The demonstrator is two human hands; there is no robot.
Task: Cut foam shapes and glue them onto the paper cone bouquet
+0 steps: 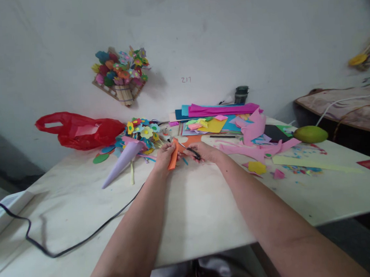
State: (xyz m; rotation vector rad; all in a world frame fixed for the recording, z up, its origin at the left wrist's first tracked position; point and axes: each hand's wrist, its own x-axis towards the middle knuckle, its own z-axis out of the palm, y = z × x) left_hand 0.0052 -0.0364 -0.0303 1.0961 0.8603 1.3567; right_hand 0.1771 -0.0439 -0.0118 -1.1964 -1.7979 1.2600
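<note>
Over the middle of the table, my left hand (164, 157) is closed on a folded piece of orange craft paper or foam (173, 158). My right hand (205, 152) grips a pair of scissors (194, 153) by its dark handles. The blades point left toward the orange piece; whether they touch it I cannot tell. Just behind both hands lies another orange sheet (194, 140). Left of them, a lilac paper cone (123, 162) rests beside a bunch of colourful craft flowers (142, 132).
A red plastic bag (82, 131) sits at the back left. Coloured sheets (221, 109) are stacked along the wall. Pink offcuts (259, 147) and small scraps lie on the right, near a green mango-like fruit (311, 134). A black cable (93, 234) crosses the table's left side.
</note>
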